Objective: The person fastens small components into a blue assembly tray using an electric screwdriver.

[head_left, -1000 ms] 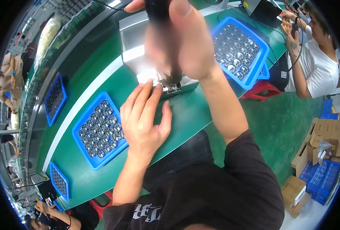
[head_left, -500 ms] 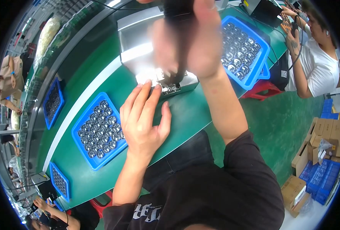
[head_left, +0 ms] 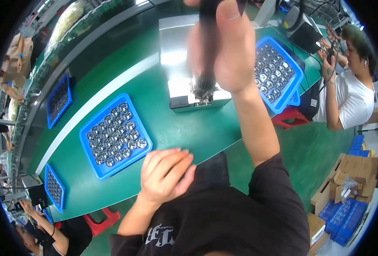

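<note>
My right hand (head_left: 235,55) is wrapped round an upright black tool (head_left: 207,47), which looks like an electric screwdriver; both are blurred. The tool's lower end meets a small metal fixture (head_left: 204,99) at the front of a shiny metal box (head_left: 184,103) on the green bench. What sits in the fixture is too small to make out. Over the bench's near edge, close to my body, my left hand (head_left: 165,176) is open, fingers loosely bent and nothing visible in them. Left of the box lies a blue tray (head_left: 125,166) of round, shiny black parts (head_left: 114,134).
Another blue tray (head_left: 300,79) of similar parts stands right of the box. Further blue trays (head_left: 56,121) lie to the left. A co-worker in a white shirt (head_left: 355,96) sits at the right; another person (head_left: 56,239) works at lower left. Cartons (head_left: 355,164) stand on the floor.
My left hand has drawn back from the fixture toward my body. My right hand stays on the black tool over the fixture. The whole view has shifted slightly.
</note>
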Available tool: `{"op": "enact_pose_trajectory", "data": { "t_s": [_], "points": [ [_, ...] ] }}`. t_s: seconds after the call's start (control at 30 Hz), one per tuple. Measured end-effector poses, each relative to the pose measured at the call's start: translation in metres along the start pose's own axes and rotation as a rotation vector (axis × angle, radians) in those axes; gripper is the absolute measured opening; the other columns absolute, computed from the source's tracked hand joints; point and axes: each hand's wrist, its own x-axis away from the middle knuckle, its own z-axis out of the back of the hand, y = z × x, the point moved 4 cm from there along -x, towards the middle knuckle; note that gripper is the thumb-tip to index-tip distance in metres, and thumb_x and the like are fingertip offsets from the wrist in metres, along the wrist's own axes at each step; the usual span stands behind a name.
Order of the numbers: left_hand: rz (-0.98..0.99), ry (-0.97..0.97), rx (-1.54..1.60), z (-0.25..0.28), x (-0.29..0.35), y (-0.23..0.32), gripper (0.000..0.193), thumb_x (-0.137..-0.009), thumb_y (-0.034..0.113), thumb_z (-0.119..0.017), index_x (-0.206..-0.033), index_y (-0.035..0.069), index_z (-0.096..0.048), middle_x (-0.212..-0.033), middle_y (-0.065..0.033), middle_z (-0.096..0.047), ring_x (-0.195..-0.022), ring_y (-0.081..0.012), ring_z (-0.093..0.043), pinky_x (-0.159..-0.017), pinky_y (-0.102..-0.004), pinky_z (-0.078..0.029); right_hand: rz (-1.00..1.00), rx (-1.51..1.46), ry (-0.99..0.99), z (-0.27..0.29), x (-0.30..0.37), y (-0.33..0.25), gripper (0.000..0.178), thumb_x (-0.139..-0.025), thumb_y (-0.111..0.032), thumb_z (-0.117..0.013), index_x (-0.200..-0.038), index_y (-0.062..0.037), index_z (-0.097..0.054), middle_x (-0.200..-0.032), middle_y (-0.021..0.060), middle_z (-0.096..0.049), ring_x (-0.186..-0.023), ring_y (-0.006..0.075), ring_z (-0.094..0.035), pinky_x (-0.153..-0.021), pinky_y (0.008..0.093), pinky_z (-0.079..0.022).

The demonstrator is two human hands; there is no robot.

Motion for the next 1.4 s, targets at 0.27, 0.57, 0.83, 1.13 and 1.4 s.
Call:
{"op": "enact_pose_trajectory", "data": {
  "t_s": [0.27, 0.57, 0.83, 1.13, 1.4],
  "points": [
    [0.135, 0.019, -0.053, 0.015, 0.056, -0.009, 0.016, -0.069, 0.003, -0.08, -0.084, 0.006, -0.076, -0.088, -0.0059, -0.073, -0.082, -0.0242, -0.07, -0.07, -0.035, -0.052, -0.708, 0.011, 0.36, -0.01, 0.043, -0.006, 0.061, -0.108, -0.055, -0.035, -0.132, -0.0021, -0.052, -0.058, 0.0048, -0.053, -0.042, 0.0143, -0.048, -0.042, 0.0293, -0.042],
    [0.051, -0.044, -0.27, 0.027, 0.054, -0.054, 0.024, -0.071, 0.007, -0.081, -0.094, 0.01, -0.073, -0.099, -0.0032, -0.071, -0.086, -0.0207, -0.068, -0.073, -0.0352, -0.046, -0.489, -0.463, 0.341, -0.043, 0.061, -0.012, 0.101, -0.093, -0.082, -0.039, -0.152, -0.0008, -0.026, -0.065, 0.0051, -0.054, -0.045, 0.0171, -0.05, -0.042, 0.0321, -0.045],
    [-0.048, -0.069, -0.423, 0.049, 0.02, -0.091, 0.024, -0.072, 0.015, -0.083, -0.091, 0.007, -0.072, -0.081, -0.0006, -0.056, -0.07, -0.0177, -0.053, -0.064, -0.0345, -0.039, -0.608, -0.432, 0.183, -0.105, 0.054, 0.028, 0.112, -0.084, -0.092, -0.039, -0.145, 0.0004, -0.025, -0.064, 0.0076, -0.055, -0.043, 0.02, -0.051, -0.041, 0.0342, -0.046],
    [-0.307, -0.258, -0.278, 0.019, 0.063, -0.083, 0.018, -0.079, 0.018, -0.074, -0.086, 0.002, -0.072, -0.062, 0.0036, -0.044, -0.057, -0.0114, -0.047, -0.056, -0.0272, -0.034, -0.658, -0.393, 0.249, -0.114, 0.046, 0.049, 0.113, -0.082, -0.093, -0.036, -0.151, -0.0048, -0.024, -0.064, 0.0067, -0.054, -0.044, 0.0192, -0.051, -0.045, 0.0333, -0.046],
    [-0.226, -0.203, -0.247, 0.039, 0.05, -0.09, 0.022, -0.076, 0.015, -0.07, -0.095, 0.006, -0.076, -0.066, 0.0041, -0.037, -0.061, -0.011, -0.04, -0.056, -0.029, -0.028, -0.721, -0.266, 0.363, -0.114, 0.041, 0.055, 0.117, -0.08, -0.095, -0.034, -0.159, -0.0088, -0.021, -0.065, 0.0055, -0.053, -0.044, 0.0161, -0.049, -0.047, 0.0332, -0.047]
  ]
}}
